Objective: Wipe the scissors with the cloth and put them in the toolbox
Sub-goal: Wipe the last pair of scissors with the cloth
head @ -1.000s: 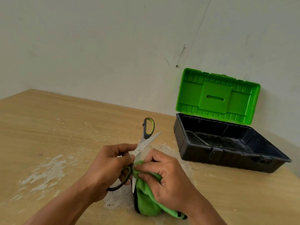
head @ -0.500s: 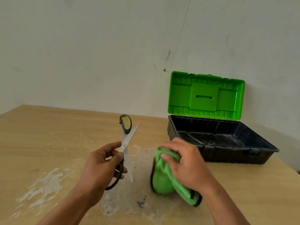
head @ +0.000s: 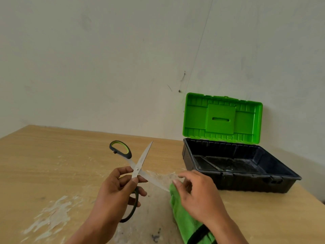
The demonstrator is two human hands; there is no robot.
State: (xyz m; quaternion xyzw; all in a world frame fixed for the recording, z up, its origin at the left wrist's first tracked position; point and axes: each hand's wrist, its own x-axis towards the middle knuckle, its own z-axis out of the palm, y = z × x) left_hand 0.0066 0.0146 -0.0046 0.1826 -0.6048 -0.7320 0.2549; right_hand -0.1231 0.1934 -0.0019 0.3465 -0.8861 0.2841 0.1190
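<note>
My left hand (head: 116, 191) grips the scissors (head: 140, 162) near their pivot, blades spread wide in an X above the table. One black-and-green handle loop points up and left; the other sits below my fingers. My right hand (head: 198, 196) hovers just right of the lower blade tip with fingers apart, above the green cloth (head: 182, 221), which lies on the table under my wrist. The toolbox (head: 228, 182) stands at the right with its green lid raised and its black tray showing.
The wooden table (head: 52, 164) has white scuffed patches at the front left and under the scissors. A pale wall rises close behind the toolbox. The table's right edge runs just past the toolbox.
The cloth left the blade and came down to the table at the right. My right hand has let go of it and opened. The scissors now gape wider.
</note>
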